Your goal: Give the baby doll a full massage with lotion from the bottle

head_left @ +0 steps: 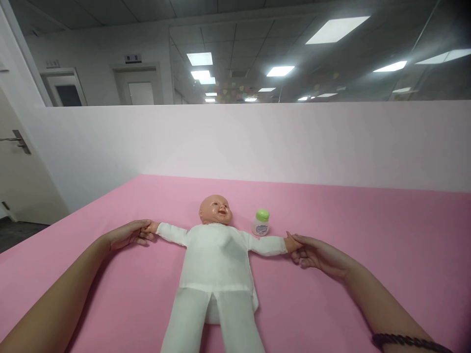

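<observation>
A baby doll (219,255) in a white top and white trousers lies on its back, its arms stretched out to both sides. At the left, my left hand (130,234) is closed on one of the doll's small hands. On the other side my right hand (317,254) grips the doll's other hand between thumb and fingers. Beside the doll's head stands a small jar (261,223) with a green lid and a label, close to the sleeve and touched by neither hand. The doll's feet are out of view.
Under the doll spreads a pink table surface (368,220). A white partition (257,142) rises along its far edge, with glass above it. At the left is a door (25,166) with a metal handle. A dark braided band (408,340) circles my right wrist.
</observation>
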{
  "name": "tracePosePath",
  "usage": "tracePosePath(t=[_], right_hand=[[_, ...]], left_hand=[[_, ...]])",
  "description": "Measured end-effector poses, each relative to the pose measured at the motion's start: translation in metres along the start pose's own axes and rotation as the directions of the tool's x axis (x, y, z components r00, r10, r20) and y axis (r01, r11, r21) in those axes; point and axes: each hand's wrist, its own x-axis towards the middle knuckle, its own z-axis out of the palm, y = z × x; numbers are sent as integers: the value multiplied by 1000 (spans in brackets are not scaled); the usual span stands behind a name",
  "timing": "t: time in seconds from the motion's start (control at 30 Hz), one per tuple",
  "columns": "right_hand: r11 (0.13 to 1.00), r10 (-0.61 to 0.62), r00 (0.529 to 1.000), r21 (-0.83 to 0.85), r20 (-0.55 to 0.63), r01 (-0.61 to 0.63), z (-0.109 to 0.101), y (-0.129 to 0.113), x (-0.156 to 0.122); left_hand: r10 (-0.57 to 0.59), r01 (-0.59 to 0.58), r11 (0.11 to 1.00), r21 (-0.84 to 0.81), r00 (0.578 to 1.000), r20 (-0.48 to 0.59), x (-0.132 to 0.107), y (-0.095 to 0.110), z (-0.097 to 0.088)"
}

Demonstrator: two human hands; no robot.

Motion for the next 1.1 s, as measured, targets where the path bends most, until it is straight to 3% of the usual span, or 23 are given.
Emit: tracePosePath(t=[0.53, 0.9, 1.1], right_hand=[[1000, 0, 1000, -25, -15, 0, 5, -2, -3], [1000, 13, 1000, 4, -12, -13, 6, -3, -3], [1000, -20, 1000, 25, 22, 19, 0, -1, -2]], left_hand=[[17, -13, 996, 83, 998, -52, -3, 1, 4], [-5, 5, 1000, 8, 999, -41, -3, 4, 6], [20, -20, 998, 59, 1000, -6, -4, 2, 5]])
